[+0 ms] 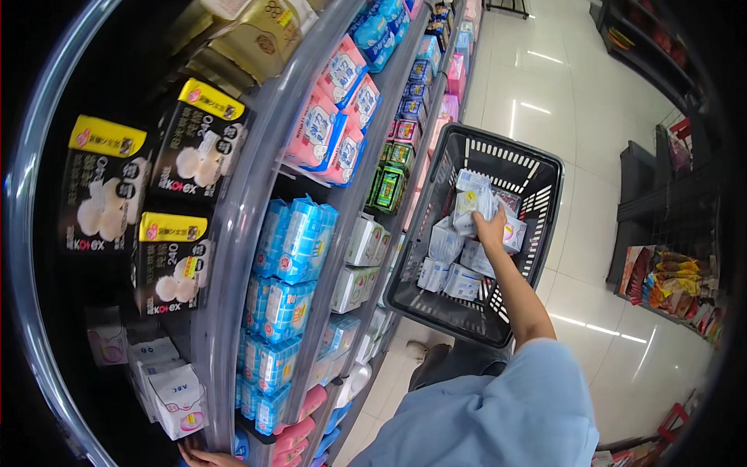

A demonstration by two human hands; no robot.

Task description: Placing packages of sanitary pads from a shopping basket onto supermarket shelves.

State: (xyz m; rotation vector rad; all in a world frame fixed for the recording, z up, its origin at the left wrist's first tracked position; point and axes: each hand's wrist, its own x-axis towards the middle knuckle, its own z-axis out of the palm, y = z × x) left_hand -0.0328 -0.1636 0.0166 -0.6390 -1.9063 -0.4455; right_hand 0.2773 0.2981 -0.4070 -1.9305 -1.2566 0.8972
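Inside a black plastic shopping basket (420, 312), my right hand (492, 225) grips a white pack of sanitary pads (467, 213). Around and under it lie several more white packs (464, 283), some pressed against one another. At the lower left, my left hand (207, 456) is at the shelf edge, cut off by the picture's bottom rim. Right above its fingers stands a white ABC sanitary pad pack (178, 403), with similar white packs (153, 353) behind it. Whether the left fingers touch a pack cannot be made out.
Black Kotex packs (187, 265) stand on the same shelf. Lower shelves carry blue packs (286, 309), pink packs (327, 134) and green boxes (388, 187). Clear plastic guards (233, 233) edge the shelves. Across the tiled floor (583, 227) is a rack of snack bags (680, 280).
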